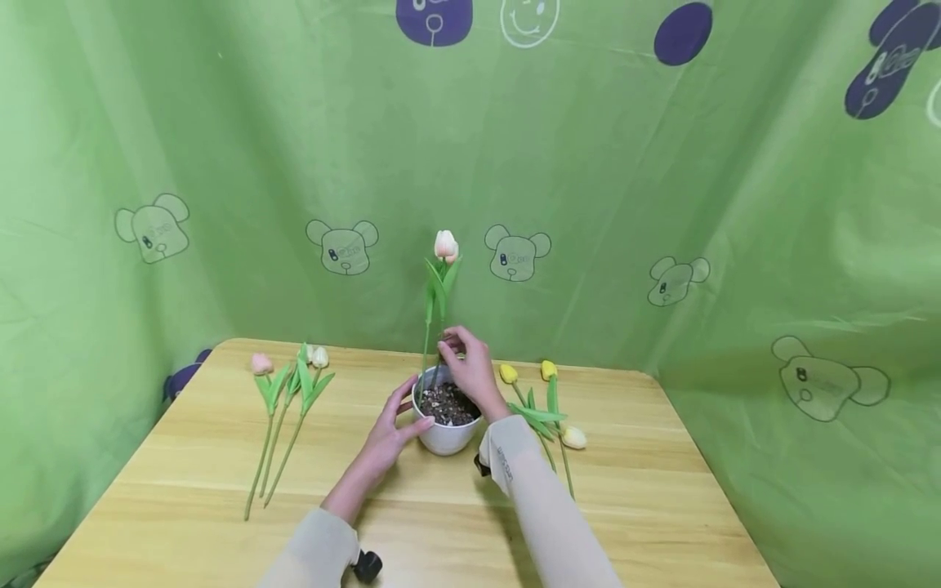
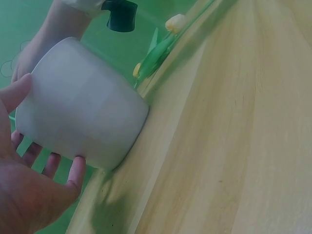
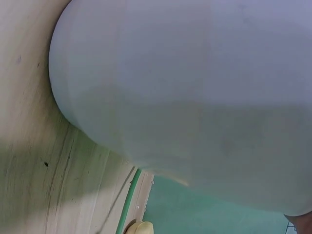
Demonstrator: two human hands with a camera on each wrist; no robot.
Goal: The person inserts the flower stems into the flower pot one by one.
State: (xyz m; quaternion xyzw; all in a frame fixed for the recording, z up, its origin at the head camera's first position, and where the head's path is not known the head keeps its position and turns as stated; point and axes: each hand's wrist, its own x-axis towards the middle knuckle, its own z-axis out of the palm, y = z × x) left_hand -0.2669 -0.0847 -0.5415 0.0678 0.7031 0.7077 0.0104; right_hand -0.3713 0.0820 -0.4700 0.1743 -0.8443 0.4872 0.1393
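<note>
A white flower pot with dark soil stands upright on the table. My left hand holds its left side, thumb at the rim and fingers spread around the wall, as the left wrist view shows on the pot. Above the soil, my right hand pinches the stem of a pale pink artificial tulip. A second tulip stands close behind it, its head partly covered and its stem reaching into the pot. The pot wall fills most of the right wrist view, hiding the right fingers there.
Three tulips, one pink and two white, lie on the wooden table at the left. Right of the pot lie yellow tulips and a cream one. A green curtain hangs behind and at the sides.
</note>
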